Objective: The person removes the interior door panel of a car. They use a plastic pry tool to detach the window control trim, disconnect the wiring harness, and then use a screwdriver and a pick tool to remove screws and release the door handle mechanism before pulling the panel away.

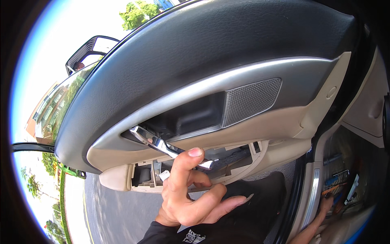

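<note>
A chrome interior door handle (142,134) juts out from the recess of a car door panel. My left hand (193,199) is at it, one finger crooked against the handle, the others bent and the thumb off to the right. Below the handle, the beige armrest frame (262,158) has an open cavity showing clips and brackets. At the lower right, my right hand (325,205) is down among loose tools (341,175) inside the car, fingers closed on something small and dark that I cannot make out, beside an orange-handled item.
The black padded door top (223,28) and a speaker grille (250,101) fill the upper view. A metal sill (313,199) edges the car's opening. Paved ground (109,207) lies below the door. Outside are trees (134,16), another open vehicle part and a partly visible person (79,66).
</note>
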`<act>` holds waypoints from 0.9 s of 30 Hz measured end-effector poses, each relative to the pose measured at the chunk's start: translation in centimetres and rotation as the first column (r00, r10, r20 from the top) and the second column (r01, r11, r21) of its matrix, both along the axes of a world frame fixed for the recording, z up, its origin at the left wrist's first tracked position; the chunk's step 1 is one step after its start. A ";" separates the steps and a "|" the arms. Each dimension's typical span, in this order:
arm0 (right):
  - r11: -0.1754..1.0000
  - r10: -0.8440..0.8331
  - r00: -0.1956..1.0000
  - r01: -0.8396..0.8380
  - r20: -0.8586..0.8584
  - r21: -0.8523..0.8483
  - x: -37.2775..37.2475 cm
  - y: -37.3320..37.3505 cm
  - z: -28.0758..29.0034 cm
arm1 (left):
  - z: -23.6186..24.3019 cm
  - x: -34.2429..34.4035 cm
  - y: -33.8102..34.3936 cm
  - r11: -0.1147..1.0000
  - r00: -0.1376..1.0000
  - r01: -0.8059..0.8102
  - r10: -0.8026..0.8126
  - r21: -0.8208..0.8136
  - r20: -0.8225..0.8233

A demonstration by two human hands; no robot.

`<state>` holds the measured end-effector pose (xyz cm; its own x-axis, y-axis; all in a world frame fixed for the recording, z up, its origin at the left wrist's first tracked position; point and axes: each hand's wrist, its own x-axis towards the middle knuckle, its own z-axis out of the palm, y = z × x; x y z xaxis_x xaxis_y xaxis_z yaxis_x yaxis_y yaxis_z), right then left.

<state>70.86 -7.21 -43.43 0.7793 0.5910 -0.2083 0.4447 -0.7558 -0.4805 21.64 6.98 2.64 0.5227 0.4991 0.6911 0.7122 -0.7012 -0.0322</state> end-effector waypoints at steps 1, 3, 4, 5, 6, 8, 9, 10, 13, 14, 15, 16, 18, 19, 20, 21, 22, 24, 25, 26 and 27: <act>1.000 0.013 1.000 -0.013 0.002 -0.005 0.4 -0.3 -0.7 | -0.1 -0.3 -0.2 1.000 1.000 0.002 -0.002 -0.009 -0.020; 0.999 0.036 0.999 -0.036 0.009 -0.012 1.1 -0.7 -2.0 | 0.3 -0.6 -0.1 1.000 0.999 0.006 -0.006 -0.011 -0.046; 0.999 0.036 0.999 -0.036 0.012 -0.024 1.2 -0.6 -1.9 | 0.4 -0.8 -0.1 1.000 0.998 0.008 -0.009 -0.012 -0.060; 0.999 0.035 0.999 -0.035 0.017 -0.037 1.3 -0.7 -1.7 | 0.3 -0.8 -0.3 1.000 0.998 -0.004 0.003 -0.020 -0.057; 0.998 0.043 0.999 -0.042 0.018 -0.044 1.0 -0.3 -2.0 | 0.3 -1.1 -0.8 0.999 0.999 -0.018 0.016 -0.032 -0.041; 1.000 0.019 1.000 -0.019 0.006 -0.003 1.6 -0.8 -4.2 | 0.2 -1.3 -1.2 0.998 1.000 -0.024 0.024 -0.063 -0.002; 0.999 0.025 1.000 -0.025 -0.006 -0.025 1.8 -0.9 -4.6 | 0.0 -1.6 -1.3 0.998 1.000 -0.014 0.014 -0.065 0.010; 0.998 0.032 0.999 -0.033 -0.016 -0.047 2.3 -1.0 -4.5 | 0.0 -1.6 -1.1 0.999 1.000 0.009 -0.007 -0.053 0.026; 0.995 0.003 0.998 -0.009 -0.063 -0.101 0.8 0.0 -2.2 | -0.1 -1.7 -0.2 0.997 0.995 0.078 -0.076 -0.029 0.058; 0.996 -0.003 1.000 0.001 -0.023 -0.088 1.2 -0.7 -3.5 | 0.1 -1.6 -0.1 0.996 0.995 0.087 -0.086 -0.027 0.048; 0.997 0.012 0.998 -0.017 -0.058 -0.080 2.9 -1.3 -6.1 | 0.5 -1.5 -0.1 0.996 0.995 0.089 -0.088 -0.027 0.037; 0.998 -0.001 1.000 0.000 -0.023 -0.059 4.4 -2.1 -8.9 | 0.6 -1.6 -0.1 0.995 0.995 0.093 -0.092 -0.023 0.031; 1.000 -0.016 0.999 0.017 0.051 -0.019 6.2 -2.9 -13.2 | 0.6 -1.9 -0.3 0.996 0.995 0.089 -0.089 -0.003 0.043; 0.999 -0.014 0.999 0.016 0.043 -0.046 6.4 -2.7 -13.6 | -0.4 -1.7 -1.6 0.999 0.981 -0.036 0.040 -0.023 0.190; 0.997 -0.013 0.999 0.016 0.035 -0.073 6.7 -2.5 -14.0 | -0.4 -2.0 -1.4 1.000 0.989 -0.001 -0.002 0.017 0.146; 0.995 -0.019 0.999 0.022 0.036 -0.099 7.1 -2.5 -14.0 | -0.1 -2.2 -0.8 0.998 0.993 0.041 -0.047 0.055 0.109; 0.995 -0.041 0.999 0.044 0.032 -0.094 7.5 -2.8 -14.1 | 0.0 -2.3 -0.2 0.992 0.993 0.090 -0.096 0.088 0.074; 0.993 -0.080 0.997 0.082 0.021 -0.080 8.2 -2.7 -14.0 | 0.2 -2.5 -0.5 0.993 0.992 0.102 -0.106 0.057 0.072; 0.982 -0.087 0.996 0.092 0.036 -0.166 6.3 -1.6 -11.8 | -0.1 -1.9 -0.3 0.993 0.990 0.111 -0.115 0.044 0.084; 0.980 -0.103 0.993 0.110 0.050 -0.165 4.9 -0.9 -9.6 | -0.2 -1.9 -0.2 0.992 0.986 0.123 -0.126 0.034 0.108; 0.981 -0.099 0.994 0.106 0.052 -0.164 4.2 -0.4 -8.5 | -0.2 -2.1 0.0 0.989 0.985 0.140 -0.143 0.040 0.098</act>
<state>75.03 -7.63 -51.89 0.8444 0.4673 -0.2620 0.3782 -0.8664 -0.3261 19.54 6.95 2.47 0.5140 0.4014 0.7581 0.6064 -0.7951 0.0098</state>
